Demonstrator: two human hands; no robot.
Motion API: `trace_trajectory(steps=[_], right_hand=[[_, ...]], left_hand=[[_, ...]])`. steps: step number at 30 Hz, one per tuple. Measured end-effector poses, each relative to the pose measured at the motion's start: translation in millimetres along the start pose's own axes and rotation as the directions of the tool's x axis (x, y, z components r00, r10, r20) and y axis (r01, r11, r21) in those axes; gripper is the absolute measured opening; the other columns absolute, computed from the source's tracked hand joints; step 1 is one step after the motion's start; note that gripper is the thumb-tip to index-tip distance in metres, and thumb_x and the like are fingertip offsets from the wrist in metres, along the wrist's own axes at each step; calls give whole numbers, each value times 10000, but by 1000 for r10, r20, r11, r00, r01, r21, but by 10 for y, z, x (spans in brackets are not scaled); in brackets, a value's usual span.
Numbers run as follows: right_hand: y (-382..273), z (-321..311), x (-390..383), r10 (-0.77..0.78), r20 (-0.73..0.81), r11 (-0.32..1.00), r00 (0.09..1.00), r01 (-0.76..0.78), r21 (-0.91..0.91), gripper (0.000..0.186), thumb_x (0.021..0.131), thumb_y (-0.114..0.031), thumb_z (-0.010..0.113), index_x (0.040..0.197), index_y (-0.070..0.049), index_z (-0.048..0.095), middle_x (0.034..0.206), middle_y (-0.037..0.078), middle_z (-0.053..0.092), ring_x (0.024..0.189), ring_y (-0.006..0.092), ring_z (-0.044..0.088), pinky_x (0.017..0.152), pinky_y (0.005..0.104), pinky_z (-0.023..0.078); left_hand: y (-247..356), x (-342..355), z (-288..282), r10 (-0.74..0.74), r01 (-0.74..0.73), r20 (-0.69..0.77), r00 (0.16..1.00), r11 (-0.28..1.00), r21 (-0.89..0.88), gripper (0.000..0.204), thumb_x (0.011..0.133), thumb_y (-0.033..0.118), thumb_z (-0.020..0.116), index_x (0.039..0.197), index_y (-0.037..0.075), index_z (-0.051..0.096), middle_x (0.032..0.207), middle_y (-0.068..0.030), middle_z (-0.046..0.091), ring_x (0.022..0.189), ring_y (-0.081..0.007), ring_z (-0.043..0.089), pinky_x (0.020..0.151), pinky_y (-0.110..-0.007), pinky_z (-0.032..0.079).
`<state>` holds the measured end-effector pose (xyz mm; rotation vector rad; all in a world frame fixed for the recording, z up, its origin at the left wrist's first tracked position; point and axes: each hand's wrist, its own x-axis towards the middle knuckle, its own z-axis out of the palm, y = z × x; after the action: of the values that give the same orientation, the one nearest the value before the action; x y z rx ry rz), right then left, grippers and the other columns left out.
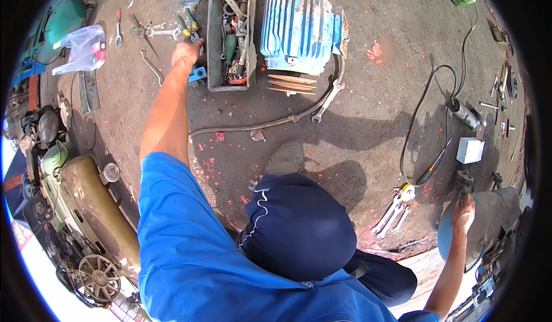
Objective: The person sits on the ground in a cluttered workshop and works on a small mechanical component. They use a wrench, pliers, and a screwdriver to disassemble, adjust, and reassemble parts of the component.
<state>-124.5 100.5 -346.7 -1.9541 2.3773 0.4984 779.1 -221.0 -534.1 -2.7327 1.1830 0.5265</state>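
Observation:
My left hand (pixel 186 54) reaches out to the left of the metal toolbox, its fingers closed at the jaw end of pliers (pixel 187 26) with green and yellow handles. The toolbox (pixel 214 63) holds wrenches, a green-handled screwdriver and other jumbled hand tools. Beside that box lies a blue finned electric motor (pixel 296 29) with a grooved pulley (pixel 292 84). Far to the right, my right hand (pixel 463 213) is wrapped around a dark metal piece with a rounded end (pixel 464 177); its kind is unclear. A small blue block (pixel 198 74) sits just below my left hand.
Several wrenches (pixel 391 215) lie on the ground to the right, near a white box (pixel 470 150) and a corded cylindrical power tool (pixel 466 115). A cable (pixel 259 127) crosses before my foot. A plastic bag (pixel 86 49) and machinery with a tank (pixel 95 201) stand left.

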Motion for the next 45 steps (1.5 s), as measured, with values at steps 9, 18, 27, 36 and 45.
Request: trace_trajectory(steps=[9, 18, 27, 36, 45], right_hand=[[-1648, -365, 87, -199, 114, 978, 973, 188, 94, 178, 852, -17, 636, 1024, 9, 598, 1018, 210, 612, 981, 412, 598, 869, 479, 494], [-2308, -501, 191, -406, -144, 878, 902, 429, 213, 317, 789, -20, 683, 1103, -26, 637, 1074, 154, 628, 1008, 342, 611, 893, 467, 488], [-3146, -1536, -104, -676, -436, 548, 593, 801, 240, 569, 786, -255, 763, 1287, -59, 576, 1335, 198, 597, 1243, 392, 576, 1048, 565, 442], [-2244, -677, -915, -478, 126, 567, 869, 196, 800, 722, 660, 46, 738, 1330, 29, 470, 1097, 222, 606, 992, 433, 645, 805, 471, 554], [-1871, -313, -1188, -419, -87, 653, 904, 366, 663, 224, 706, 29, 692, 912, 20, 604, 1173, 188, 596, 959, 352, 639, 801, 422, 551]], left_hand=[[303, 376, 316, -245, 245, 16, 969, 962, -123, 901, 805, 663, 690, 1333, -62, 610, 1411, -241, 581, 1319, -346, 570, 1100, -423, 442], [-163, -452, -652, 142, 30, 111, 984, 477, -878, 277, 915, 320, 733, 1013, 65, 691, 818, -1, 619, 655, -122, 578, 516, -282, 376], [996, -3605, -831, 964, -855, 225, -144, -7, -518, 360, 690, 174, 838, 865, -13, 586, 749, -112, 520, 662, -301, 527, 590, -388, 421], [1762, -4611, -196, 777, -638, 576, -254, 314, -703, 376, 900, 210, 711, 1203, 17, 602, 1024, -59, 589, 927, -172, 550, 837, -332, 469], [1656, -4845, -53, 827, -627, 533, -179, 322, -709, 559, 893, -93, 629, 1432, -1, 518, 974, -109, 693, 947, -181, 687, 889, -306, 550]])
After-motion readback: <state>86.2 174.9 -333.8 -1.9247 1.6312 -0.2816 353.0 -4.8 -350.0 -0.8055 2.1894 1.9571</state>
